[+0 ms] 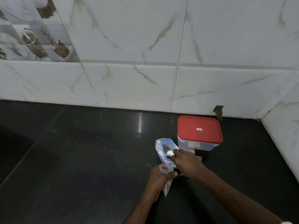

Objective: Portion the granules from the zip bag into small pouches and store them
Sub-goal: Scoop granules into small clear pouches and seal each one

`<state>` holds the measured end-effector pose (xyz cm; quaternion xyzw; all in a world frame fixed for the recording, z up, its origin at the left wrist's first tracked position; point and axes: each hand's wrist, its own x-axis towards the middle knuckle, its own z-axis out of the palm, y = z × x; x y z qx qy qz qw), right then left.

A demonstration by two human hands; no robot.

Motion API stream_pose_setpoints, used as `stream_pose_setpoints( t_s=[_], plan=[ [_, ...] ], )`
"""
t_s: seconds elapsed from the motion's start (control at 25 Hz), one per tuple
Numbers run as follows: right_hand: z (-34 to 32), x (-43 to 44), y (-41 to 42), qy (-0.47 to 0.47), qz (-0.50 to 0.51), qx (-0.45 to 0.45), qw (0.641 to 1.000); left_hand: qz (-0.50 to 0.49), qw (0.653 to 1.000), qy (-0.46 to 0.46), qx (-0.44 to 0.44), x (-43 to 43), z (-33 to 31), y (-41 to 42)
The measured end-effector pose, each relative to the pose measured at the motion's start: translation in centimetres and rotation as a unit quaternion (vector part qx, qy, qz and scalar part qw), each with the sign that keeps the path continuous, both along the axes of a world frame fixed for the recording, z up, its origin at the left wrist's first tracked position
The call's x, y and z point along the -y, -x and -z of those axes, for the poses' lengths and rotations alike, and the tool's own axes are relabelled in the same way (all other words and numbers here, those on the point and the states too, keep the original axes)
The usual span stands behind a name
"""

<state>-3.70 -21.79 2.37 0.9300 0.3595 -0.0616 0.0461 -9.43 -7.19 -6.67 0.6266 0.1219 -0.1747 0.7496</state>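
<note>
We hold a small pouch (164, 169) in our left hand (159, 177), low over the black counter (80, 159). The fingers (174, 173) are curled round its upper part, its mouth is open upward, and its lower end hangs below the hand with some brownish granules (168, 185) in it.

Our right hand (184, 160) reaches over the zip bag (161, 148), which stands open on the counter just beyond the pouch. Its fingers are closed on a small white object (169, 153) held at the bag's blue-edged mouth; we cannot tell what the object is.

Just behind the bag and to its right sits a clear container (199, 143) with a red lid (199, 129) on it, near the marble-tiled wall (129, 46). Flat clear plastic pieces (199, 157) lie between the container and our right hand.
</note>
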Motion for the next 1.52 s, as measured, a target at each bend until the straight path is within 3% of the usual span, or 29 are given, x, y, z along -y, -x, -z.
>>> stream_pose_setpoints(
  t_s=[0.08, 0.16, 0.28, 0.36, 0.4, 0.56, 0.88, 0.92, 1.0, 1.12, 1.24, 1.36, 1.52],
  plan=[
    [0.2, -0.4, -0.3, -0.002, 0.053, -0.036, 0.998, -0.003, 1.0, -0.005, 0.001, 0.2, 0.0, 0.0],
    [0.6, -0.9, -0.6, -0.081, 0.138, -0.079, 0.984, -0.007, 1.0, -0.008, -0.002, 0.3, 0.2, 0.1],
    [1.0, -0.8, -1.2, -0.238, 0.272, -0.122, 0.924, -0.004, 1.0, 0.01, -0.009, 0.2, 0.1, 0.2],
    [1.2, -0.7, -1.3, -0.294, 0.325, -0.148, 0.887, 0.011, 1.0, 0.001, -0.007, 0.3, -0.1, 0.2],
    [1.1, -0.9, -1.2, -0.304, 0.333, -0.149, 0.88, 0.016, 1.0, -0.008, -0.005, 0.5, -0.2, 0.2],
    [1.8, -2.2, -0.3, -0.264, 0.297, -0.116, 0.91, 0.01, 0.999, -0.026, -0.02, 1.0, -0.5, 0.5],
    [1.7, -2.0, -0.3, -0.424, 0.395, -0.198, 0.791, 0.042, 0.999, 0.004, -0.019, 0.3, -1.2, 0.5],
    [1.7, -1.9, -0.3, -0.425, 0.394, -0.179, 0.795, 0.05, 0.999, 0.001, -0.02, 0.1, -1.0, 0.6],
    [2.1, -1.5, -0.4, -0.385, 0.355, -0.116, 0.844, 0.051, 0.999, 0.0, -0.016, -0.8, -0.9, 1.3],
    [2.7, -1.1, 0.1, -0.278, 0.248, -0.008, 0.928, -0.003, 1.0, -0.003, -0.005, -2.8, -0.9, 2.2],
    [4.2, -0.9, 1.2, -0.17, 0.125, 0.051, 0.976, -0.065, 0.998, -0.016, -0.007, -4.3, -0.7, 1.9],
    [5.0, -1.1, 1.8, -0.153, 0.079, 0.053, 0.984, -0.042, 0.999, -0.002, 0.0, -4.5, -0.7, 0.8],
    [5.4, -1.3, 0.7, -0.204, 0.134, 0.034, 0.969, -0.022, 1.0, 0.012, 0.012, -4.2, -0.6, 0.2]
  ],
)
